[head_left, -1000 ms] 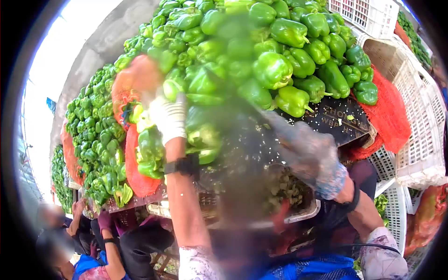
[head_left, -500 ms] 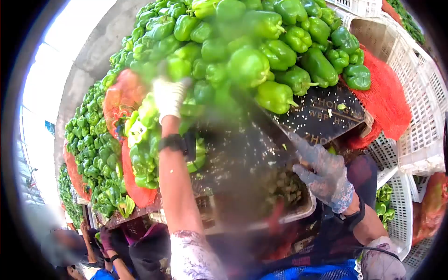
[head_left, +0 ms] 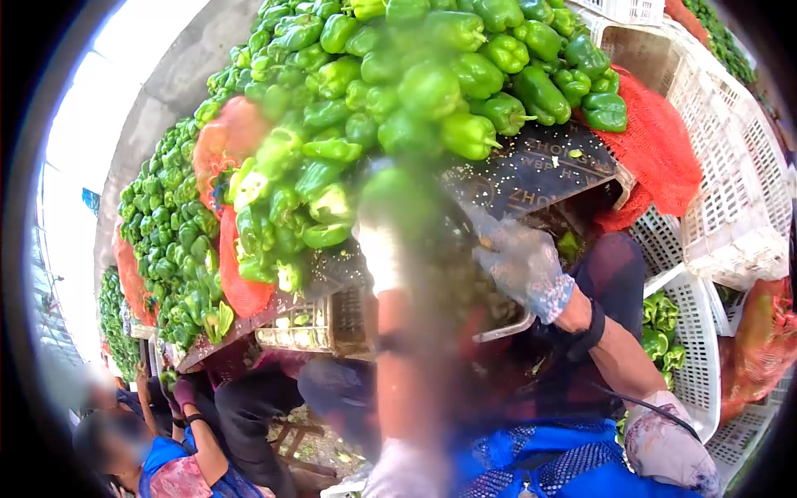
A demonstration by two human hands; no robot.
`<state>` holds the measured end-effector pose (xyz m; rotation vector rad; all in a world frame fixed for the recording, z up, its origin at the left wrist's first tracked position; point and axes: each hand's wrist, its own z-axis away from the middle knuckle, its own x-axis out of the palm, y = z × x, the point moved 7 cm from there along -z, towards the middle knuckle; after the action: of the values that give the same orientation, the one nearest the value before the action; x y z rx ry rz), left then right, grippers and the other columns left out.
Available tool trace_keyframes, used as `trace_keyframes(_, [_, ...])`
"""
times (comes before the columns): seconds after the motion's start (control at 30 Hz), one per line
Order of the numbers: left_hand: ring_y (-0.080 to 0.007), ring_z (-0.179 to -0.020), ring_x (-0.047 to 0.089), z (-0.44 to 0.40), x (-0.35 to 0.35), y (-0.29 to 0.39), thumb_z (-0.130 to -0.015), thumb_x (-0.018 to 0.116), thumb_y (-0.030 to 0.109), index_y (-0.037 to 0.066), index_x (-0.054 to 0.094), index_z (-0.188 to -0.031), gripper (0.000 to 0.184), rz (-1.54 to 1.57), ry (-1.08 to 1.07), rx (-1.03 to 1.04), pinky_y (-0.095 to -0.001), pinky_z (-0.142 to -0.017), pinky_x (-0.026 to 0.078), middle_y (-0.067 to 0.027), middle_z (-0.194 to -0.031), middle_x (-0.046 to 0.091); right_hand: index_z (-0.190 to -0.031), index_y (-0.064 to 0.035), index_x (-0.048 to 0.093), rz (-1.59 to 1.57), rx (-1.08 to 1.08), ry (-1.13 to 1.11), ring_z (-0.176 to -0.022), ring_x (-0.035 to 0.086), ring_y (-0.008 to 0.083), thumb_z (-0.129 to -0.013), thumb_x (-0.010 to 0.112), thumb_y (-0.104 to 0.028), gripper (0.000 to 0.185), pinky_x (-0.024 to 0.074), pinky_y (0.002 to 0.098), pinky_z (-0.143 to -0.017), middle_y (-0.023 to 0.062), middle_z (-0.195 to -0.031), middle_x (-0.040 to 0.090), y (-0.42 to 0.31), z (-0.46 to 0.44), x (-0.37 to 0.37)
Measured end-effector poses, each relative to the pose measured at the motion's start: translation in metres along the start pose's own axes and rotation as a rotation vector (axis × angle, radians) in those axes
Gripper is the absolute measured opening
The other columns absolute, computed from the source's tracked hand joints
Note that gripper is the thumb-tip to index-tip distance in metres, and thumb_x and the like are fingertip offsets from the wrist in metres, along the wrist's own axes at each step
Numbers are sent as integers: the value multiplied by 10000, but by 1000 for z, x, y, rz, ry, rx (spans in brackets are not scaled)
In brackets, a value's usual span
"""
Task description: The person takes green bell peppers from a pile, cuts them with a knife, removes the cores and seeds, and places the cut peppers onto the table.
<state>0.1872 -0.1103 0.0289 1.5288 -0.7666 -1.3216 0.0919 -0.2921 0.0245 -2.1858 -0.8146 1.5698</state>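
Blurred green pepper (head_left: 396, 201) at the fingers of the left hand (head_left: 379, 249)

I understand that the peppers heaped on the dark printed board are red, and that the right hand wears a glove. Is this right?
Only the colour is wrong: the peppers are green, as the head view shows. They are heaped on the dark printed board, and the right hand does wear a glove.
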Motion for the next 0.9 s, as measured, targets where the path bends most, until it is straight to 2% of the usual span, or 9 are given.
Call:
trace_keyframes(0.07, [-321, -1153, 477, -15, 3, -21, -925, 582, 227, 217, 379, -1426, 541, 141, -14, -31, -542, -803, 517, -124, -1374, 357, -1367, -171, 505, 69, -49, 42, -712, 622, 340, -797, 632, -160, 584, 494, 443, -630, 139, -818, 633, 4, -5, -1])
trace_keyframes(0.2, [-281, -1093, 521, -27, 15, -53, -940, 554, 188, 195, 322, -1445, 556, 364, -88, -58, -456, -737, 535, -114, -1315, 445, -1378, -181, 496, 22, -105, 108, -700, 624, 313, -810, 634, -154, 585, 493, 418, -612, 131, -778, 614, -12, -8, -26])
trace_keyframes(0.37, [-275, -1055, 543, -25, 23, -64, -942, 545, 176, 171, 327, -1438, 542, 353, -98, -22, -442, -732, 541, -120, -1303, 460, -1333, -171, 546, -98, -197, 347, -639, 596, 289, -815, 647, -143, 529, 484, 379, -568, 112, -763, 597, -55, -20, -62])
trace_keyframes(0.47, [-272, -1033, 557, -27, 24, -65, -943, 540, 168, 157, 330, -1434, 534, 319, -93, 8, -434, -730, 544, -123, -1296, 469, -1277, -142, 583, 36, -269, 419, -596, 583, 304, -831, 604, -115, 447, 491, 388, -537, 118, -774, 608, -75, -27, -71])
trace_keyframes(0.53, [-269, -1018, 566, -27, 23, -66, -944, 536, 163, 147, 332, -1431, 529, 305, -85, 24, -429, -728, 546, -126, -1292, 475, -1221, -118, 599, 381, -149, 183, -596, 602, 339, -838, 562, -106, 385, 502, 425, -534, 151, -772, 632, -73, -46, -32])
trace_keyframes(0.6, [-267, -1003, 575, -29, 21, -69, -945, 533, 159, 137, 334, -1429, 523, 285, -72, 40, -423, -726, 549, -128, -1287, 481, -1173, -103, 608, 435, -137, 92, -603, 617, 374, -837, 529, -103, 345, 509, 463, -535, 183, -760, 646, -51, -51, 10])
trace_keyframes(0.77, [-261, -966, 597, -29, 18, -71, -947, 524, 146, 113, 339, -1422, 511, 215, -43, 82, -409, -721, 554, -134, -1276, 496, -1101, -76, 608, 202, -81, -168, -579, 608, 324, -838, 526, -101, 277, 511, 420, -540, 146, -767, 647, -14, -67, 49])
trace_keyframes(0.8, [-260, -958, 602, -32, 20, -80, -948, 522, 144, 108, 340, -1421, 508, 219, -33, 83, -406, -720, 555, -135, -1274, 499, -1100, -75, 604, 150, -111, -114, -582, 609, 328, -848, 512, -101, 269, 502, 429, -541, 139, -769, 647, -16, -64, 42])
trace_keyframes(0.9, [-268, -944, 607, -38, 16, -87, -956, 507, 167, 101, 341, -1414, 492, 525, -8, -1, -415, -708, 559, -138, -1265, 505, -1312, -152, 550, 145, -154, -92, -679, 636, 366, -853, 593, -198, 463, 523, 444, -609, 174, -768, 655, -20, -40, 15])
